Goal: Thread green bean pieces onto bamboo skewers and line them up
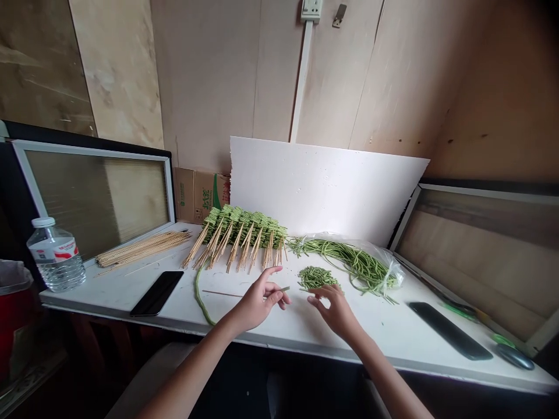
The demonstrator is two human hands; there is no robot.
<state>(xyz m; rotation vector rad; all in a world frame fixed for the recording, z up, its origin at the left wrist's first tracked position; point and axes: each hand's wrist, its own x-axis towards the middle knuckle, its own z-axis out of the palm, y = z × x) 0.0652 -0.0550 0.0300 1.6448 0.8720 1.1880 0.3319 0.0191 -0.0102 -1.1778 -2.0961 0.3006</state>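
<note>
Cut green beans lie in a small pile on the table, just beyond the right hand, whose fingers pinch one short piece, while the left hand grasps a thin skewer and a second piece, with bean-loaded skewers stacked farther left.

Left of centre, a cardboard box bears large green Chinese characters and smaller green print. At the far left, a plastic water bottle has a red-and-white label with lettering. None reads clearly.
</note>
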